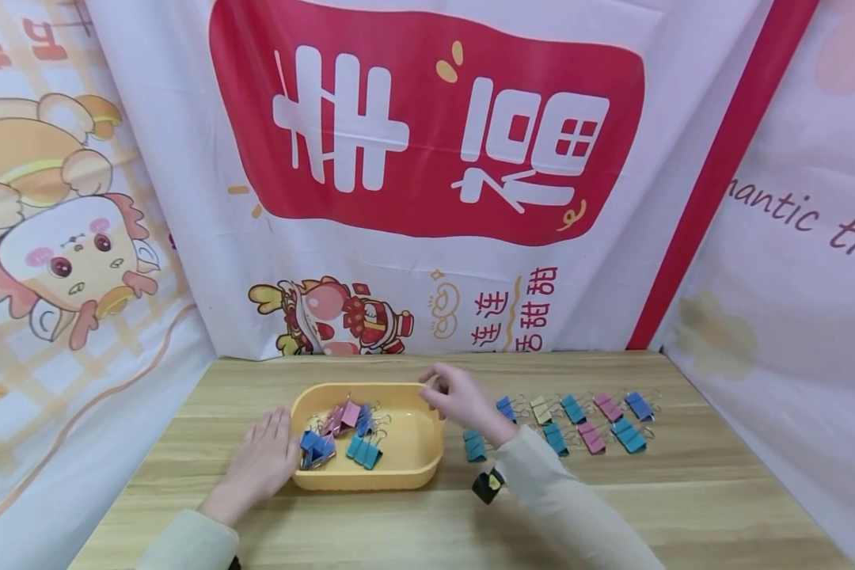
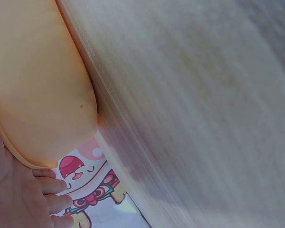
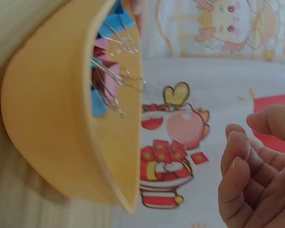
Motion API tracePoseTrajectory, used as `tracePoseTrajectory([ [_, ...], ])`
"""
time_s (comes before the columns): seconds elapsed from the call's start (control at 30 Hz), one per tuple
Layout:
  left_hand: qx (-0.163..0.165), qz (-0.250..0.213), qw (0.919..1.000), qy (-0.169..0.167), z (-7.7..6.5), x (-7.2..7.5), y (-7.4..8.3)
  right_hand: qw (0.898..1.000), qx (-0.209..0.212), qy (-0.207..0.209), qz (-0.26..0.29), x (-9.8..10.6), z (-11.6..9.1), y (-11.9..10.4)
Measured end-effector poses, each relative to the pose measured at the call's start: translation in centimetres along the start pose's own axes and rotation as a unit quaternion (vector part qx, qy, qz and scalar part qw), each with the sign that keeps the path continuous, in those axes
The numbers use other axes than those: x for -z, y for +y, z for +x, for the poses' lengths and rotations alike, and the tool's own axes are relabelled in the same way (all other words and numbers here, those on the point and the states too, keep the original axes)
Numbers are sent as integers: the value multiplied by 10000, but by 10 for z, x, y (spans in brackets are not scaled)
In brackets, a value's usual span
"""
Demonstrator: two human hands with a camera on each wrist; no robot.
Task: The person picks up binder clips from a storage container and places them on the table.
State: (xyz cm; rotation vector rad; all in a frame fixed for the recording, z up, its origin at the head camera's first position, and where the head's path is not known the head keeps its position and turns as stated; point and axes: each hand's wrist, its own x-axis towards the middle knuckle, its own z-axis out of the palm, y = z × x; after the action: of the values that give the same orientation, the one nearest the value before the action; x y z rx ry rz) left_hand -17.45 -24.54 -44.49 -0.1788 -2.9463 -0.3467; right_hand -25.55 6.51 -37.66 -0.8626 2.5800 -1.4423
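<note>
A yellow plastic bin [image 1: 366, 480] sits on the wooden table with several binder clips inside: blue ones [image 1: 317, 450], pink ones [image 1: 351, 414] and a teal one [image 1: 365, 451]. My left hand [image 1: 264, 455] lies along the bin's left end, fingers extended. In the left wrist view, those fingers [image 2: 54, 202] reach past the bin's rim. Over the bin's right end, my right hand [image 1: 463, 400] hovers with fingers loosely bent. Between its thumb and fingertips nothing is held, as the right wrist view shows [image 3: 256, 175].
Right of the bin, several binder clips stand in two rough rows, among them a teal clip [image 1: 474, 446], a cream clip [image 1: 541, 410] and a pink clip [image 1: 591, 438]. The right forearm crosses in front of some. A printed cloth [image 1: 427, 293] hangs behind the wooden table [image 1: 370, 530].
</note>
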Motion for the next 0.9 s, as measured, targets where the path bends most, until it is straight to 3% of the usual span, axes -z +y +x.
tracePoseTrajectory([
  [0.53,-62,-25,10000,5,0,1,0,9981,-192,-494,322,-55,9,6],
  [0.73,-41,-32,10000,13,1,0,0,9978,-302,-549,205,-71,12,12],
  [0.9,-18,-38,10000,-5,1,0,0,9953,-569,-736,255,-81,15,18],
])
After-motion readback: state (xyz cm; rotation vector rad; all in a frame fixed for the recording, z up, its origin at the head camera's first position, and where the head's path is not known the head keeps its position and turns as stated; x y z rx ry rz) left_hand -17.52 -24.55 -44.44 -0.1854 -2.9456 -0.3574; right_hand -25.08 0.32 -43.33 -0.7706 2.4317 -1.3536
